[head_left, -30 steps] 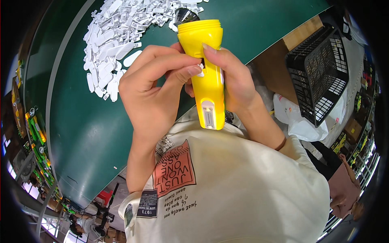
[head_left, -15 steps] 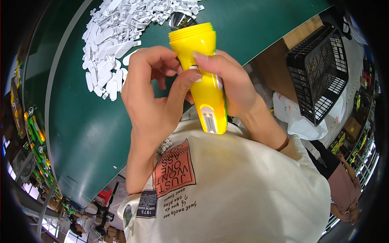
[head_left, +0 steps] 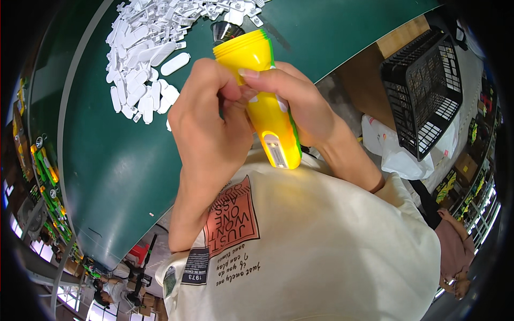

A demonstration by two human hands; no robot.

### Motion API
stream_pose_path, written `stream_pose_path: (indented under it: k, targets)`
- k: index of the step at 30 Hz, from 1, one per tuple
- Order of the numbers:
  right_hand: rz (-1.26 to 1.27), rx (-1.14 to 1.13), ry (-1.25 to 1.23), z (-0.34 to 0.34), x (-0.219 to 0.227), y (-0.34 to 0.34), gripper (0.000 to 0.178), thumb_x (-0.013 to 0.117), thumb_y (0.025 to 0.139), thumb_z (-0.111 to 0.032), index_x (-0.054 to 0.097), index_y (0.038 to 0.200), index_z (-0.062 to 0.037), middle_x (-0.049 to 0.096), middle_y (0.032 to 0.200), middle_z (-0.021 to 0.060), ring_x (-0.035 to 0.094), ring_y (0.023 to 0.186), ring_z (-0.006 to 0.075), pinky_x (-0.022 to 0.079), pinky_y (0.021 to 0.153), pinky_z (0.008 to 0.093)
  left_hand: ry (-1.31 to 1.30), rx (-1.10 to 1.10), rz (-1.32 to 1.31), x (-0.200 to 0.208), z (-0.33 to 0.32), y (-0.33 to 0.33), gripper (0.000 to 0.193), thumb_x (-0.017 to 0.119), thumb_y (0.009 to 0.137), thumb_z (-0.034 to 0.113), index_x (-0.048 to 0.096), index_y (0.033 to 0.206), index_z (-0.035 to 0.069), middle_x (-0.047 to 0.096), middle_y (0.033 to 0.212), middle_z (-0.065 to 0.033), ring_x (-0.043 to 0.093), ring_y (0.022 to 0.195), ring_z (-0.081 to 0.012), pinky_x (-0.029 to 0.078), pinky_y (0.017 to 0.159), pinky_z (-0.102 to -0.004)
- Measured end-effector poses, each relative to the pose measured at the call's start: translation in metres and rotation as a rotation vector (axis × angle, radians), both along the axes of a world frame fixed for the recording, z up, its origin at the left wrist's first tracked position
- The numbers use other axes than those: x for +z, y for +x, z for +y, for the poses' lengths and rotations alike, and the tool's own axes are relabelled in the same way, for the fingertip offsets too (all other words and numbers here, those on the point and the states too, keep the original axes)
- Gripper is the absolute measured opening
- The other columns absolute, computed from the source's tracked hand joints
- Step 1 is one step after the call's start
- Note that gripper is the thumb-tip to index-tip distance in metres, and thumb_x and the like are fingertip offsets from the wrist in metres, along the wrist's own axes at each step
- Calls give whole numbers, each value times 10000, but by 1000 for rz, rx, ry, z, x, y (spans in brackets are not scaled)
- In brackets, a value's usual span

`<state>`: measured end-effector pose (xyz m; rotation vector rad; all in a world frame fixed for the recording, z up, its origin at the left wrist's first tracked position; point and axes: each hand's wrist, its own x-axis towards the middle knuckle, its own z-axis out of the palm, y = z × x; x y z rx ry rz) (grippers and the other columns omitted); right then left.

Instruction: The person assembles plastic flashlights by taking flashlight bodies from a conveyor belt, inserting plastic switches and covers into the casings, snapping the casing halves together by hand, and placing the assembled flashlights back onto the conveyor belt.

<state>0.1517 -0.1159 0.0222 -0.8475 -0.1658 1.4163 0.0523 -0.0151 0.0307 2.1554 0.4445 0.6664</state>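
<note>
The largest item I observe through the head view is the green worktable [head_left: 123, 187], its top running from the left side to the upper right. The wearer's cream printed shirt [head_left: 342, 241] fills the lower middle. To the right, beyond the table edge, I record a black slatted crate [head_left: 399, 107] standing tilted in the view, beside a brown cardboard box [head_left: 358, 88].

On the table, at upper left, lies a heap of white plastic parts [head_left: 142, 48], mixed and overlapping. A white plastic bag [head_left: 383, 142] sits below the crate.

Left hand [head_left: 209, 120]: narrow, fingers curled and tips drawn together against the front of the flashlight. I cannot tell whether the tips pinch anything; the fingers hide that spot. Right hand [head_left: 302, 104]: closed around the flashlight from the right side, thumb laid across the front of its upper body.

The yellow flashlight [head_left: 270, 115] is held off the table, between both hands and in front of the shirt. Its wide threaded end points to the upper left, its narrow end toward the wearer; green shows along its right edge. A dark cone [head_left: 225, 33] is at the wide end; contact with the rim I cannot confirm. Near the narrow end I note a pale lamp panel [head_left: 276, 151]. One white oval part [head_left: 175, 63] lies just beside the heap.
</note>
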Motion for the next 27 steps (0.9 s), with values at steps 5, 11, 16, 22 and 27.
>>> stream_pose_path:
  k: [5, 11, 16, 22, 27]
  targets:
    - [21, -54, 46, 3, 2, -4, 237, 557, 897, -290, 587, 915, -56, 566, 832, 0, 525, 696, 85, 405, 573, 253, -11, 68, -32, 0, -1, -4, 267, 578, 685, -181, 441, 777, 28, 432, 671, -73, 473, 538, -202, 399, 479, -266]
    - [73, 16, -32, 1, 9, 0, 280, 585, 871, -314, 598, 923, -38, 597, 797, 45, 580, 671, 132, 450, 560, 278, -452, -59, -57, 7, 5, -11, 193, 607, 869, -55, 441, 838, 39, 522, 776, -29, 483, 644, -87, 416, 558, -210]
    - [126, 22, -53, 1, 4, -5, 356, 611, 839, -344, 584, 966, -13, 609, 804, 97, 609, 611, 181, 491, 507, 322, -757, 212, -148, 3, 3, -20, 127, 582, 935, 111, 494, 952, 21, 567, 808, -37, 522, 664, -84, 421, 586, -211]
    - [182, 72, -66, 9, 20, -10, 393, 582, 892, -296, 489, 1139, -5, 607, 926, 136, 654, 679, 223, 566, 574, 344, -1209, 107, -8, 5, 9, -35, 405, 415, 1011, 367, 559, 973, -10, 561, 737, -48, 505, 537, -92, 415, 503, -218]
    - [132, 82, -115, 13, 24, -26, 381, 531, 936, -275, 470, 1190, 1, 607, 979, 151, 670, 741, 238, 584, 588, 351, -1309, 71, -6, 10, 10, -44, 375, 443, 1004, 352, 566, 988, -2, 551, 664, -33, 407, 421, -48, 314, 361, -197]
